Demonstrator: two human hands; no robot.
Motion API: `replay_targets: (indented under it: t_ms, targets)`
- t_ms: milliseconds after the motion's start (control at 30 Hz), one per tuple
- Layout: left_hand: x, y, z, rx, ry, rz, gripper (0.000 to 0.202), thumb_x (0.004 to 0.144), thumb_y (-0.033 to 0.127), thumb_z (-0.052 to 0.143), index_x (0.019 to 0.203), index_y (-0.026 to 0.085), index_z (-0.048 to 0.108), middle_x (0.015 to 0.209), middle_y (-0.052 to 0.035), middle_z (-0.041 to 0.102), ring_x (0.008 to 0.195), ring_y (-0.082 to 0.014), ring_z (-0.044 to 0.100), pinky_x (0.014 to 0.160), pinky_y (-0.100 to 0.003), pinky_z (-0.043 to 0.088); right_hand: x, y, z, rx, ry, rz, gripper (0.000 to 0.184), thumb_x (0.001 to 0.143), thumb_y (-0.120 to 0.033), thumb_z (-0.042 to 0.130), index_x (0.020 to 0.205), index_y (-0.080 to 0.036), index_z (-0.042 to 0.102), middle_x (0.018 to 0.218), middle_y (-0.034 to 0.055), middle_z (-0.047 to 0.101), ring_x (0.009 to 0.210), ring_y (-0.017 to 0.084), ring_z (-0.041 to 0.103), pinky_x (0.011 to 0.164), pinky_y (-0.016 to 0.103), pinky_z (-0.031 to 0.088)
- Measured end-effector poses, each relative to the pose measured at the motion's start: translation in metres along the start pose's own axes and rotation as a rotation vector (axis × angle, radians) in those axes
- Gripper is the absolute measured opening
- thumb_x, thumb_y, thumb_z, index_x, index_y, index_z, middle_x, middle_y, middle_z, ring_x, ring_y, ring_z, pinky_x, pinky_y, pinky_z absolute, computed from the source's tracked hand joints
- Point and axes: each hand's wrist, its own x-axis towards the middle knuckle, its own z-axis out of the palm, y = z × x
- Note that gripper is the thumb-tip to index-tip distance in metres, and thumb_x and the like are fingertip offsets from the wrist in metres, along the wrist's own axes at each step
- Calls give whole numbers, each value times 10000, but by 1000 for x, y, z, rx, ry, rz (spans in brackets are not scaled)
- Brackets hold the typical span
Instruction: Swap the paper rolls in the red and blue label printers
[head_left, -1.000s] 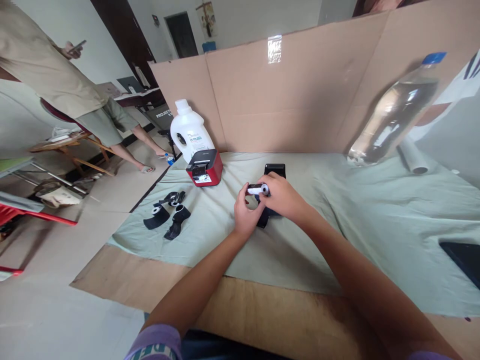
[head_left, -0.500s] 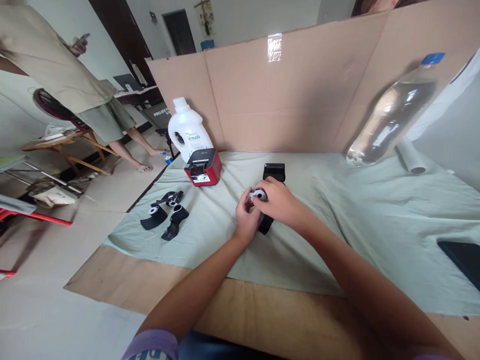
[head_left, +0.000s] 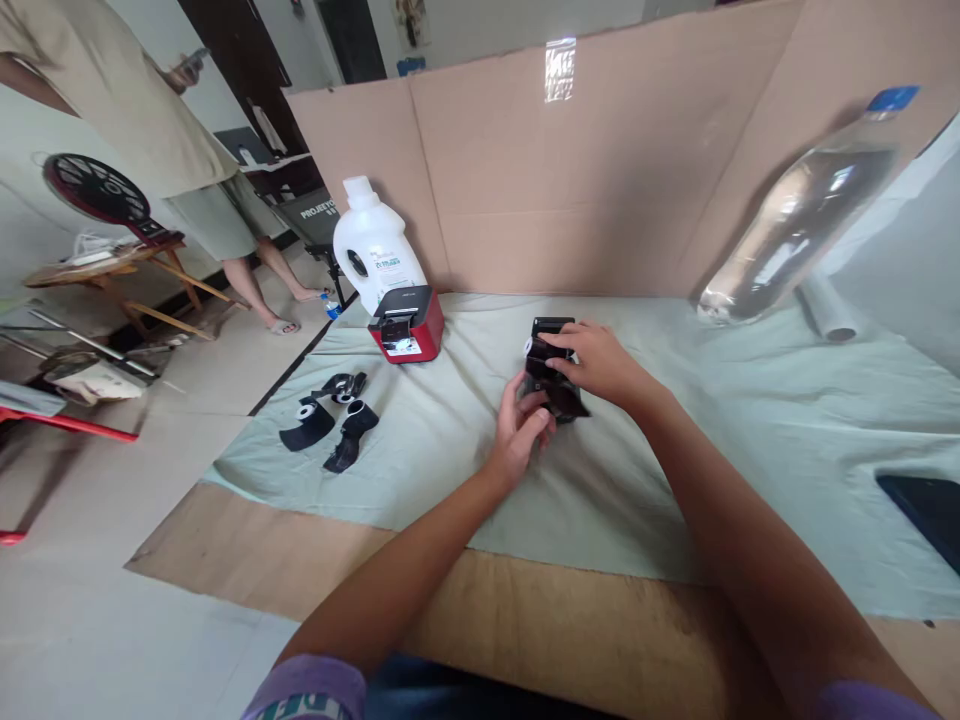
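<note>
My right hand (head_left: 600, 362) is closed in a pinch on a roll of shiny black ribbon (head_left: 541, 350), whose white core end faces left. The ribbon's loose end (head_left: 566, 400) fans out below, towards me. Behind and under the roll is a small black box-shaped device (head_left: 553, 325), largely hidden by the roll and my fingers. My left hand (head_left: 521, 430) is at the lower left side of the device, its fingers curled against the device and the ribbon; exactly which one it grips is hard to make out.
Several used black ribbon rolls (head_left: 356, 425) lie on the green cloth (head_left: 450, 450) at left. Behind them stand a red-and-black label printer (head_left: 409, 325) and a white jug (head_left: 377, 250). A large clear bottle (head_left: 810, 220) leans against the cardboard (head_left: 600, 180); a phone (head_left: 926, 515) lies right. A person (head_left: 150, 120) stands far left.
The roll has gone from between both hands, core facing me, to over the black device, core turned left. My right hand has moved right and away; my left hand has shifted right.
</note>
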Motion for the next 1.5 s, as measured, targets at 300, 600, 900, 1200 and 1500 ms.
replay_targets:
  t_ms: [300,600,900,1200,1500]
  targets:
    - [-2,5,3,725,66,114,445,804,277,697,1237,194,639,772,30,580,515,-62,415,563,-224,388,4,26,33,-166,-75,208,434,939,-271,529,1354,-231,648,1246,145,652,1094,337,513,869,421,383]
    - [8,-8,-5,541,69,26,250,826,323,661,1015,170,719,722,17,596,542,-76,449,541,-214,372,8,29,53,-91,-52,369,455,892,-240,579,1337,-219,670,1237,196,596,1153,356,489,946,461,420]
    - [13,-11,-7,432,67,-30,246,802,338,690,977,165,689,668,0,657,617,-126,608,594,-228,443,10,36,59,131,48,561,294,755,-222,702,1039,-249,770,1012,102,602,992,259,582,912,374,467]
    - [11,-5,-6,376,3,-45,250,800,358,697,943,153,694,591,8,653,554,-113,583,558,-213,412,16,53,65,389,416,459,500,822,-309,613,1301,-173,575,1271,160,606,948,250,619,900,425,499]
    - [9,2,-3,168,-63,-60,393,779,513,733,920,151,672,650,-31,701,496,-112,587,469,-211,367,7,42,32,209,212,236,241,809,-199,616,1042,-187,677,1033,78,697,849,214,628,831,362,483]
